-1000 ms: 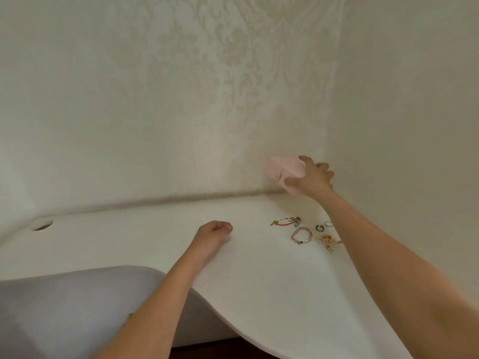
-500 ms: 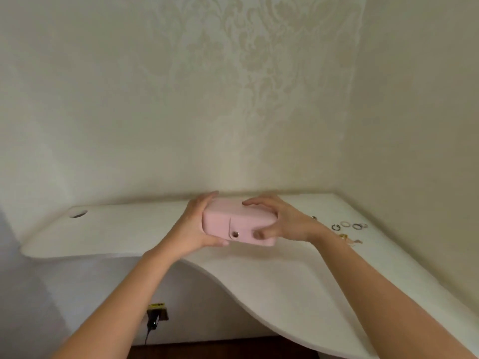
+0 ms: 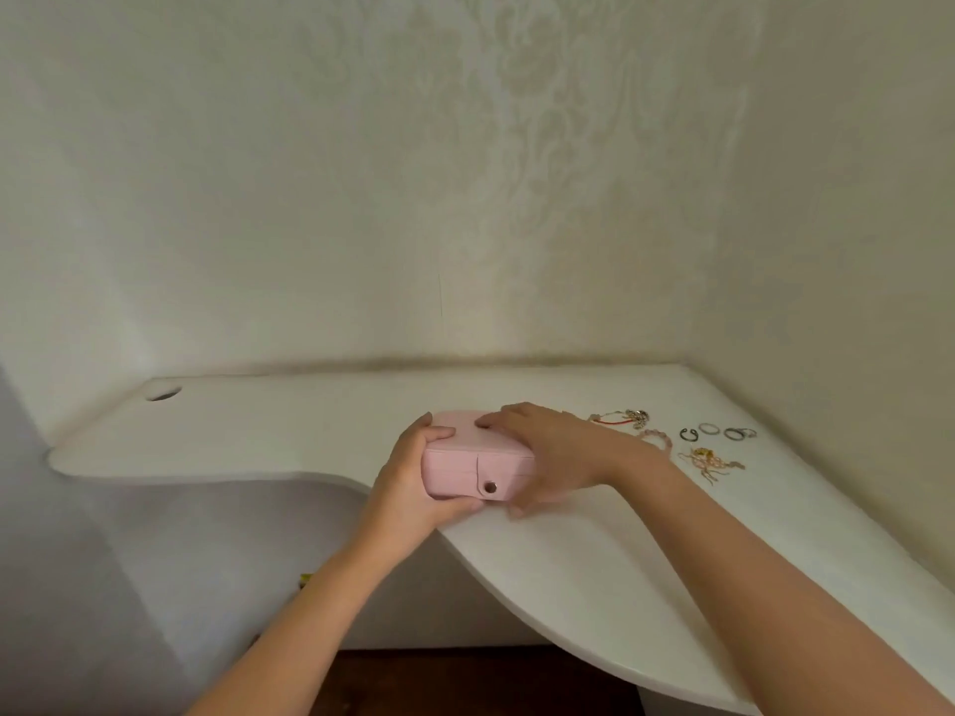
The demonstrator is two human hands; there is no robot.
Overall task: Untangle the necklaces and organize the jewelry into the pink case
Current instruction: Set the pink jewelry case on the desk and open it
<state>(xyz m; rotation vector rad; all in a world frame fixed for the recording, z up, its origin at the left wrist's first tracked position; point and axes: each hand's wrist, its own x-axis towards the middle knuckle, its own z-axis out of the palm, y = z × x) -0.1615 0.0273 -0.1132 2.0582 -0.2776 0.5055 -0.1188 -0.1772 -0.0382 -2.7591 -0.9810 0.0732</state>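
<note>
Head view only.

Pink case (image 3: 465, 459) sat at frame centre, right at the curved front edge of the white desk (image 3: 310, 436). Couldn't tell if it rested on the surface or hung just above it. Lid was down and the snap tab (image 3: 490, 488) was fastened, facing the camera.

Left hand (image 3: 413, 483) was clamped round the case's left end, thumb on the lid, fingers wrapped under the front. Looked like the anchor grip, holding the body square.

Right hand (image 3: 548, 452) covered the right end, fingers laid across the lid, thumb tucked low at the front corner, so also gripping the case. My read: that thumb sat near the snap ready to pop it.

Jewelry lay loose on the desk right of centre, none of it in the case:
- red cord piece (image 3: 617, 418) just past the right wrist
- pink bead bracelet (image 3: 655, 437) beside it
- row of rings (image 3: 709, 429) further right
- gold tangled chains (image 3: 710, 461) below the rings

Case was placed near the pile, probably to keep transfers short.

Task barely started: opening comes first, untangling not yet begun.
</note>
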